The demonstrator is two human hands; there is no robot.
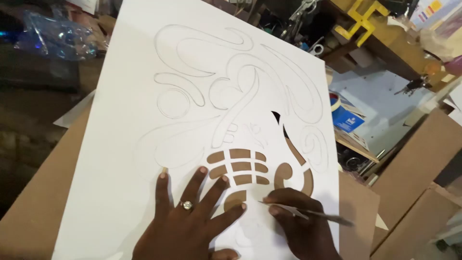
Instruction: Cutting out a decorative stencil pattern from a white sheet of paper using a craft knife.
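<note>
Cluttered workshop surroundings frame a brown board (43,202) that serves as the work surface, and on it lies a large white sheet (130,159) pencilled with sweeping curls and loops. Near the sheet's near edge, several shapes are already cut out, showing brown through a small grid of windows (239,167) and a scroll-shaped opening (293,175) to its right.

Both hands sit at the near end of the sheet, just below these cut-outs. The left hand (185,226) lies flat and spread, fingers splayed and pressing the paper down, a ring (186,205) on one finger; its fingertips reach up to the lower left of the grid. The right hand (301,224) is just to its right, fingers closed around a thin metal craft knife (308,212) held low and slanted, its tip pointing left onto the paper just below the cut-outs.

Further out, right of the sheet, are a blue box (347,120) and more brown boards (423,159). At the far right stands a yellow angular piece (361,21); at the far left, crumpled clear plastic (57,36).
</note>
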